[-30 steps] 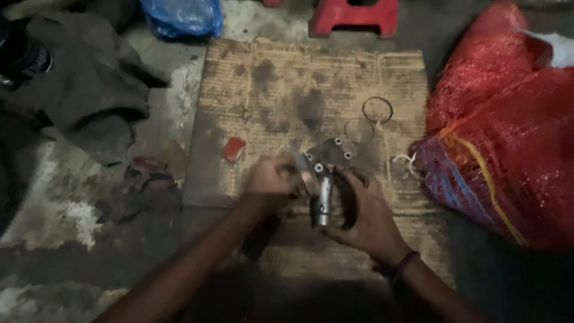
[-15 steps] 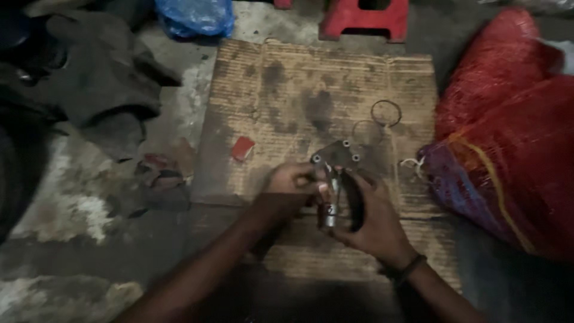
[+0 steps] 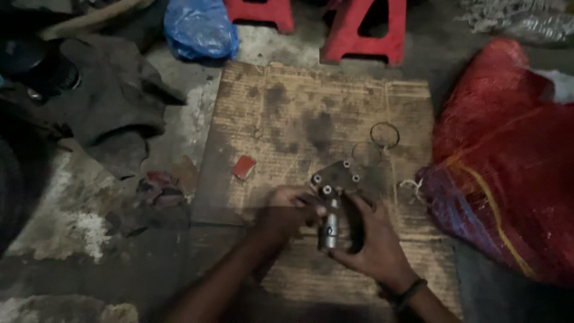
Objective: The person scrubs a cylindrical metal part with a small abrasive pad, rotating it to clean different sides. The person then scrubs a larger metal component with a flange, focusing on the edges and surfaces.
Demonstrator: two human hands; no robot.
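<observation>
I hold a grey metal part (image 3: 332, 203), a flat plate with bolt heads and a short tube below, over a stained cardboard sheet (image 3: 287, 107) on the floor. Two thin wire rings (image 3: 384, 134) lie just beyond it, a small red block (image 3: 244, 167) to the left, a red mesh sack (image 3: 508, 161) to the right. My right hand (image 3: 371, 239) wraps the tube from below; my left hand (image 3: 287, 210) pinches the part's left side.
</observation>
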